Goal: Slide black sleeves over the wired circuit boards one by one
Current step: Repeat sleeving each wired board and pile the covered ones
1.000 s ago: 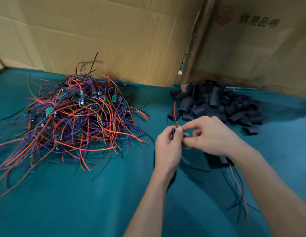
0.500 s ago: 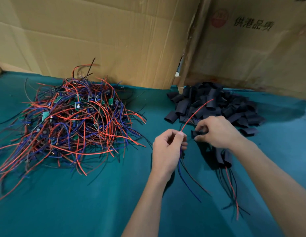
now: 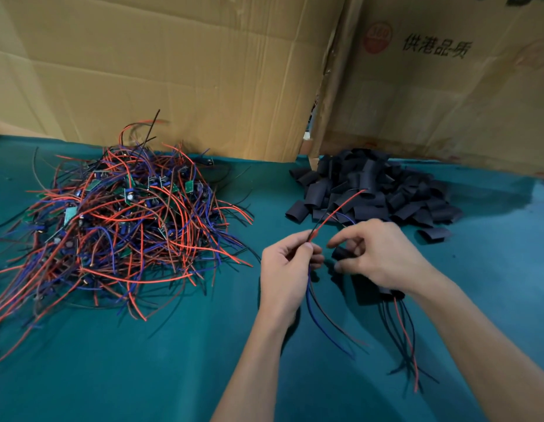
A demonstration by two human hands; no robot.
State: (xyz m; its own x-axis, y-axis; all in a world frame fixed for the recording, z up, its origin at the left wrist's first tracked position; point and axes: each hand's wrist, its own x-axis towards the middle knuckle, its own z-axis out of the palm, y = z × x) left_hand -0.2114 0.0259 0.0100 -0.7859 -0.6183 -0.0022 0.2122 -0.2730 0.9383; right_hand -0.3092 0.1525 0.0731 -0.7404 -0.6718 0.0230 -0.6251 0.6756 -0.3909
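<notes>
At the near right of the green cloth table (image 3: 142, 376), my left hand (image 3: 284, 269) pinches a bunch of thin red, blue and black wires (image 3: 334, 213); their board is hidden in my fist. My right hand (image 3: 377, 254) pinches one short black tube sleeve (image 3: 340, 252) just beside them. I should gather the loose wire tips together, hold the sleeve mouth open, and thread them straight through. The heap of black sleeves (image 3: 377, 190) lies farther right, the tangled heap of wired green boards (image 3: 118, 220) to the left.

A small assembly workbench: green-covered table (image 3: 142, 376), cardboard walls (image 3: 173, 71), heaped wired boards (image 3: 118, 226) and black sleeves (image 3: 374, 190).
</notes>
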